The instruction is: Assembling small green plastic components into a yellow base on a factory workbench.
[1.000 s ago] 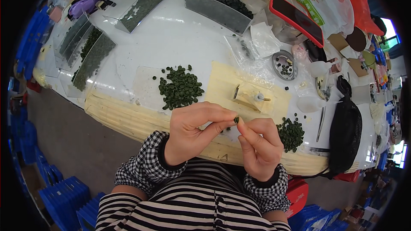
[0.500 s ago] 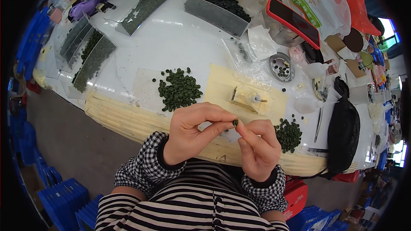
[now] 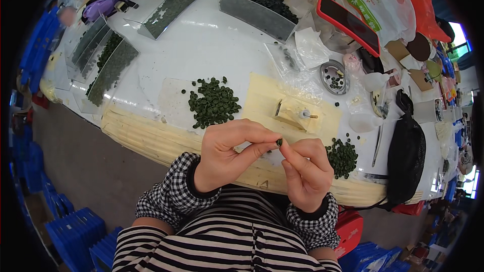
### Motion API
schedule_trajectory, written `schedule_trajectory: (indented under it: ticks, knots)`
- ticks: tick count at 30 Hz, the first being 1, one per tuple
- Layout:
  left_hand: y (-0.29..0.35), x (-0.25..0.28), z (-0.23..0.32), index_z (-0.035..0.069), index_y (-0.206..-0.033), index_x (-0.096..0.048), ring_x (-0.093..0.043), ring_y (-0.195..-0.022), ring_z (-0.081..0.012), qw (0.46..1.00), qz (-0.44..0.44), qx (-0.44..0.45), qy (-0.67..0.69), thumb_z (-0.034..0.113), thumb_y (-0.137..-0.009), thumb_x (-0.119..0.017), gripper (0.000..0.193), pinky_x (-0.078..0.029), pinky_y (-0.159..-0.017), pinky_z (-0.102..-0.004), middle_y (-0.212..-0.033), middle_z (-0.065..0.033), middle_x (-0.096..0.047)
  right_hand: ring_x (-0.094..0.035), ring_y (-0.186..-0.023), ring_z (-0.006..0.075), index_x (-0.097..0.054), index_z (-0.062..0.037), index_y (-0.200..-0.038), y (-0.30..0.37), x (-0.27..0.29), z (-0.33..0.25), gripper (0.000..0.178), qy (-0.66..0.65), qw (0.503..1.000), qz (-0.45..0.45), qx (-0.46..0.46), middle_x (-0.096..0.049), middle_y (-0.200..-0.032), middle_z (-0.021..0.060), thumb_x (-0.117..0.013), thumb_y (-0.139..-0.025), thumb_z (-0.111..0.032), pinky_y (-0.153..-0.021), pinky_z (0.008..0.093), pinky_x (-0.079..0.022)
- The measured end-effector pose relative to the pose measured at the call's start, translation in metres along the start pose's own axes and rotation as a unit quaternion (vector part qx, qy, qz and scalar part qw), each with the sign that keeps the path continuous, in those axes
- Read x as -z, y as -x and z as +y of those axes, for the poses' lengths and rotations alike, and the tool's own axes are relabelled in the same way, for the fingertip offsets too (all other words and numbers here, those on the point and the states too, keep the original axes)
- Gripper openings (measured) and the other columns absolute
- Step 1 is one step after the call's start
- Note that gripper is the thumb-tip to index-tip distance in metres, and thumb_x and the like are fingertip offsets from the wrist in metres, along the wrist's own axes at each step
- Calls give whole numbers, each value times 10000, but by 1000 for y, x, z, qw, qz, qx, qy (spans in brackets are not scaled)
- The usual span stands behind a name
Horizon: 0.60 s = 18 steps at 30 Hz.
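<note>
My left hand (image 3: 227, 153) pinches a small dark green disc (image 3: 279, 142) between thumb and index finger, over the table's front edge. From the other side, a fingertip of my right hand (image 3: 307, 168) touches the disc. The other right fingers are curled in, and whether they hold anything is hidden. Just beyond my left hand lies a heap of dark green discs (image 3: 214, 103). A smaller pile of green discs (image 3: 343, 158) sits to the right of my right hand. Beyond both hands, a cream block with a small metal shaft (image 3: 297, 113) stands on a yellow sheet (image 3: 257, 93).
Clear trays of discs stand at the far left (image 3: 113, 68), at the back left (image 3: 171, 10) and back centre (image 3: 259, 17). A red-cased phone (image 3: 348, 25) leans at back right. Right of it are plastic bags (image 3: 385, 7); nearer lie a round dish (image 3: 334, 77), tweezers (image 3: 377, 146) and a black mesh pouch (image 3: 406, 156).
The disc in my fingers has turned slightly. My hands stay pressed together at nearly the same place, and the whole view has shifted a little.
</note>
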State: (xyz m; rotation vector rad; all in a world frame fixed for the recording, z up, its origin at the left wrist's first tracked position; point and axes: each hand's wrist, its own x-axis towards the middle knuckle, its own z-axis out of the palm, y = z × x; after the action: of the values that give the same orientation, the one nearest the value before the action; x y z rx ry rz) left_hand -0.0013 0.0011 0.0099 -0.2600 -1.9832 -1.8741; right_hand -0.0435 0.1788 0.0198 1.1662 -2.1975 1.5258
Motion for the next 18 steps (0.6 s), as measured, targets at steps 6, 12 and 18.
schedule_trajectory:
  ticks: [6,12,18]
  knots:
    - [0,0,-1,-9,-1006,-716,-682,-768,-143,1000,-3,2,0,-52,-824,-697,188,-532,-680,-232,-869,-114,-716,-566,-752,229,-721,-31,-1087,0,1,1,352,24,1000,-8,7,-639,-868,59,-745,-739,7,-670,314,-477]
    - [1,0,-2,-12,-1002,-714,-681,-766,-137,1000,-2,16,14,-54,-828,-692,180,-531,-680,-230,-868,-115,-715,-564,-751,228,-722,-35,-1085,-1,1,1,354,40,999,-14,18,-641,-871,57,-749,-734,5,-663,312,-479]
    - [1,1,-2,-16,-1003,-712,-682,-768,-139,1000,-9,13,6,-58,-829,-688,180,-532,-681,-230,-871,-119,-715,-567,-754,231,-722,-33,-1083,-1,1,2,360,42,999,-14,22,-637,-865,58,-748,-726,9,-663,311,-480]
